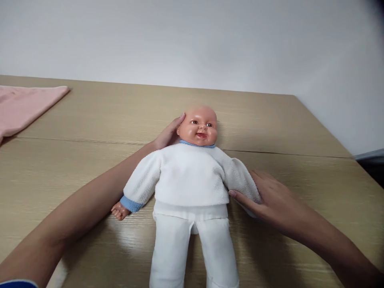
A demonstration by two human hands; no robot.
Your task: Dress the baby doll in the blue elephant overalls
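Note:
A baby doll (192, 180) in a white top and white trousers lies on its back on the wooden table (90, 116), head toward the wall. My left hand (169, 134) cups the side and back of the doll's head, fingers curled against it. My right hand (268, 196) lies over the end of the doll's sleeve on the right side, thumb under the cuff, fingers closed around it. The doll's other small hand, with a blue cuff, rests free on the table near my left forearm.
A pink cloth (24, 108) lies at the table's far left corner. A white wall runs behind the table. The table's right edge slants toward the near right, with dark floor beyond it.

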